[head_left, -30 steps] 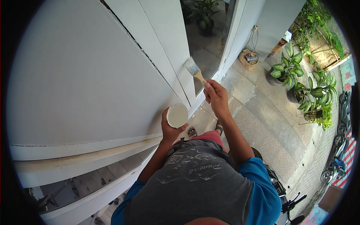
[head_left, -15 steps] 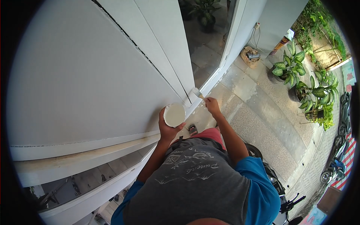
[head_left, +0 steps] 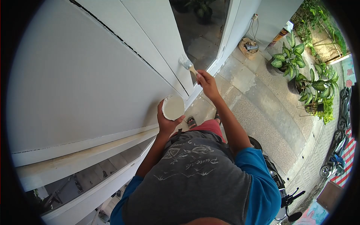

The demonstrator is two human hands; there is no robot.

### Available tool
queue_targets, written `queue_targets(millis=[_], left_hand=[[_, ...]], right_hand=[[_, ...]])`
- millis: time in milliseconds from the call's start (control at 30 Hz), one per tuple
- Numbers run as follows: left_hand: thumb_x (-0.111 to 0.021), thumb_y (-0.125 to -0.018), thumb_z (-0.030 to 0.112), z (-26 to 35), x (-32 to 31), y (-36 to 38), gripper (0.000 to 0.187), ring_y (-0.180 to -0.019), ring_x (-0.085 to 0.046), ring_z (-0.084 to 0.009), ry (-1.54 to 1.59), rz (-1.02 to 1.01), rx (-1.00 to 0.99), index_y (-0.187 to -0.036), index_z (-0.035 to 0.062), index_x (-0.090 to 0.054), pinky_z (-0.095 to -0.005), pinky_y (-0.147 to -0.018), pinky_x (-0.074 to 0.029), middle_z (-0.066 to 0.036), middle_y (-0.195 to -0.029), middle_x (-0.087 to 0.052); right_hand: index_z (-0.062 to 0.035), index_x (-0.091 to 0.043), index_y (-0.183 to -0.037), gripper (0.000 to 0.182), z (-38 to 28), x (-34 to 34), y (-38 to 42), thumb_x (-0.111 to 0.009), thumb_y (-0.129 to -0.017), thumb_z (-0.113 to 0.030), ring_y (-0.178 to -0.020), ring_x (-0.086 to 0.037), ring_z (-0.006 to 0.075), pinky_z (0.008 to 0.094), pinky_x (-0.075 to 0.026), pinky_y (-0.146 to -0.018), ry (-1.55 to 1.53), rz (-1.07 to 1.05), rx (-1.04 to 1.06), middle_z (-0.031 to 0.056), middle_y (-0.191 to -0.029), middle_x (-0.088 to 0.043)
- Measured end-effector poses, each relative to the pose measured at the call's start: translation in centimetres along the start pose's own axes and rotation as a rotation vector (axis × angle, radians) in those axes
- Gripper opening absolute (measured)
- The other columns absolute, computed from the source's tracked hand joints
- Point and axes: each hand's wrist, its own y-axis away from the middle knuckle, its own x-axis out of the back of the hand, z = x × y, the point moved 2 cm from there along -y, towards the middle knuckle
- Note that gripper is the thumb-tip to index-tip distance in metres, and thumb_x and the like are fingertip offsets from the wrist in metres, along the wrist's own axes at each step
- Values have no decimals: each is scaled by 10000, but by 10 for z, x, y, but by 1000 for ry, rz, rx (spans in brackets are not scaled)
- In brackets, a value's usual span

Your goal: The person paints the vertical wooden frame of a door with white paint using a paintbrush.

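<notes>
My left hand [head_left: 167, 122] is wrapped round a round white tub [head_left: 165, 112] with pale, off-white paint [head_left: 174, 107] in it, held in front of my waist beside the grey wall panel [head_left: 93, 90]. In my right hand [head_left: 207, 83] I grip the wooden handle of a paintbrush [head_left: 190, 67]. Its whitish bristles point up and left, right at the white door frame [head_left: 165, 45] along the edge of the dark glass pane [head_left: 202, 39].
Potted leafy plants [head_left: 288, 56] stand along the paving [head_left: 240, 73] on the right. A brown bag with tools [head_left: 249, 48] lies by the wall. Behind my right side is a parked motorcycle [head_left: 275, 176]. A ledge [head_left: 86, 152] runs along the lower left.
My right hand has raised the paintbrush up and to the left, from the frame's bottom corner to higher along the frame. The tub has stayed nearly in place in my left hand.
</notes>
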Motion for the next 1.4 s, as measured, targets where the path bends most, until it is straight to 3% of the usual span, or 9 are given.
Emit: queue_targets(millis=[233, 300, 500, 633, 1000, 1100, 1167, 1300, 1400], left_hand=[[-911, -639, 199, 4, 0, 0, 906, -1131, -582, -219, 4, 32, 14, -1351, 25, -376, -363, -962, -479, -113, -1218, -570], [-911, -638, 197, 1, 0, 2, 908, -1132, -582, -219, -8, 33, 11, -1351, 25, -375, -364, -962, -479, -114, -1219, -570], [-915, -632, 196, 2, -2, -1, 918, -1133, -582, -222, -4, 43, 7, -1353, 25, -374, -370, -961, -482, -117, -1225, -567], [-920, -626, 206, 2, -4, -1, 926, -1131, -583, -223, -67, 32, 19, -1354, 25, -377, -369, -959, -483, -116, -1223, -566], [-900, -636, 204, 2, -4, 1, 926, -1164, -566, -231, 3, 67, 8, -1364, 17, -360, -374, -984, -467, -121, -1252, -555], [-912, -629, 222, 1, -5, 2, 924, -1151, -574, -231, -6, 85, 11, -1357, 25, -378, -371, -975, -472, -118, -1243, -561], [-922, -624, 233, -2, -5, 3, 919, -1139, -582, -231, 0, 112, 11, -1349, 32, -395, -368, -968, -476, -116, -1233, -568], [-922, -613, 191, -1, -5, 7, 916, -1138, -582, -229, -37, 153, 21, -1348, 38, -398, -368, -965, -480, -112, -1232, -568], [-918, -610, 158, 4, -15, 8, 909, -1132, -586, -223, -21, 209, 22, -1347, 38, -400, -364, -958, -485, -108, -1228, -570]], right_hand=[[29, -646, -1056, 257, 139, 49, 28, -556, -971, -196, -585, -503, 89, 262, -425, -558, 286, 107, -212, 21, -641, -551], [39, -658, -997, 256, 143, 53, 26, -552, -958, -191, -542, -504, 108, 287, -427, -536, 714, 64, -288, 43, -593, -546], [27, -641, -1027, 244, -113, -10, 18, -525, -999, -186, -528, -397, 40, 218, -308, -481, 225, 98, -113, -31, -631, -487], [15, -625, -1112, 245, -187, -23, 13, -533, -1001, -183, -626, -451, 54, 219, -373, -571, 7, 2, 170, -14, -681, -523], [43, -642, -991, 254, 96, 38, 34, -549, -973, -193, -580, -488, 92, 253, -420, -559, 426, 70, -264, 19, -623, -513], [54, -649, -928, 254, 81, 36, 32, -549, -963, -177, -552, -476, 101, 269, -407, -519, 497, 106, -339, 30, -600, -506], [48, -636, -987, 247, -19, 11, 27, -532, -983, -176, -548, -457, 86, 261, -381, -501, 252, 80, -344, 15, -626, -516], [27, -591, -1097, 228, -159, -16, 36, -512, -1009, -167, -561, -403, 50, 213, -333, -507, -9, 38, -2, -23, -668, -484], [19, -569, -1133, 226, -150, -17, 16, -508, -1016, -163, -583, -403, 46, 203, -335, -524, 13, -23, 169, -30, -686, -474]])
